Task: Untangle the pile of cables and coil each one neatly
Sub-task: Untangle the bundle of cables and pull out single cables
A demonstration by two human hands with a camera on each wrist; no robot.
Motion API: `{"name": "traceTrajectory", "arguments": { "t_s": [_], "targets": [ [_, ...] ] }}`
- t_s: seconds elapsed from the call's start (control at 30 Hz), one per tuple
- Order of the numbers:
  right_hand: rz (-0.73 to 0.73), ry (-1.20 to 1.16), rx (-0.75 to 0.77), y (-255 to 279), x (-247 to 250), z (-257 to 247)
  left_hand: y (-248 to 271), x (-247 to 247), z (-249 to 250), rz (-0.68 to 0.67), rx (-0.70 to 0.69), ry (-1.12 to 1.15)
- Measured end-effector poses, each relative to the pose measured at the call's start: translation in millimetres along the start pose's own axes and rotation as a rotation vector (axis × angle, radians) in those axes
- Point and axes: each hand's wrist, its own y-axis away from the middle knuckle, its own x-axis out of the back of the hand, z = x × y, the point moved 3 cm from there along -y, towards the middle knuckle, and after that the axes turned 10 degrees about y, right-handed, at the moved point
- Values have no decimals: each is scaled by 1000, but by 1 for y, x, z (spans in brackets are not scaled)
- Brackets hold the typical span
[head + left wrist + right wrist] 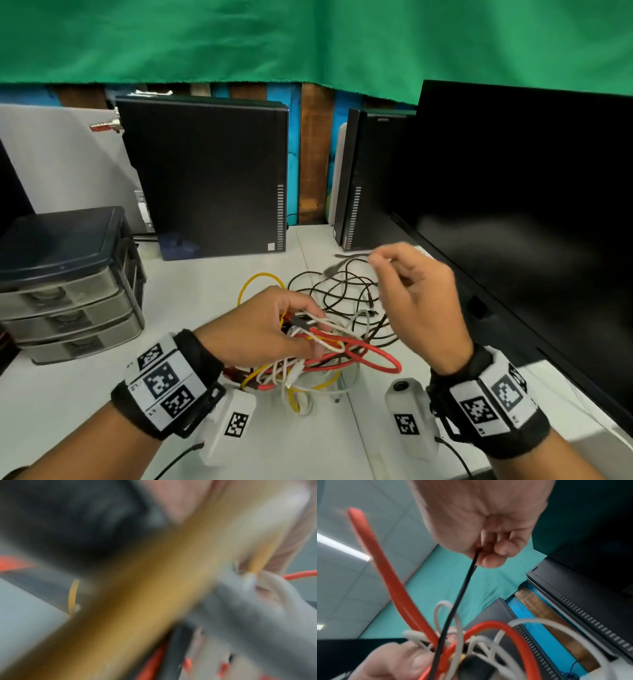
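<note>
Wrist cameras [233, 423]: white units strapped under both forearms with marker-printed bands, nearest the viewer above the desk's [68, 394] front edge.
Cable pile [329, 329]: tangled bundle near the middle of the desk, part lifted, part lying on the surface.
Red cable [370, 356]: flat loops at the front of the pile, running through the left grip.
White cables [318, 325]: thin loops interwoven with the red one.
Yellow cable [262, 279]: one loop arching behind the left hand, more of it showing under the bundle; fills the blurred left wrist view [154, 588].
Black cable [342, 291]: loose loops spread on the desk behind the pile, towards the back right.
Left hand [260, 329]: fingers curled round the red-and-white bundle, holding it just above the desk.
Right hand [416, 301]: raised above the pile, thumb and curled fingers pinching a black strand [464, 588] that descends into the tangle.
Drawer unit [72, 291]: dark-topped, translucent drawers, at the left edge.
Computer cases [205, 174]: two black units upright along the back edge.
Monitor [527, 219]: dark screen along the right edge.
Green cloth [308, 41]: hangs behind the desk.
</note>
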Motion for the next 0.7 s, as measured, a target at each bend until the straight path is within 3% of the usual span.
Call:
{"name": "traceTrajectory", "arguments": {
  "t_s": [0.1,0.2,0.3,0.4,0.5,0.6,0.7],
  "targets": [
    [106,-118,-205,-7,11,11,-4,3,-2,102,-20,106],
    [6,-96,-312,-10,13,30,-6,19,-8,292,62,408],
    [-150,-21,-218,-12,12,36,-5,33,-12,414,92,696],
    [-382,-5,-168,-10,14,27,-5,41,-13,504,94,842],
    [-552,216,-116,-8,21,22,-3,47,-13,558,115,880],
    [-577,349,29,-7,21,17,0,51,-13,585,143,853],
    [-688,469,67,1,10,17,-1,51,-14,596,184,856]
  ]
}}
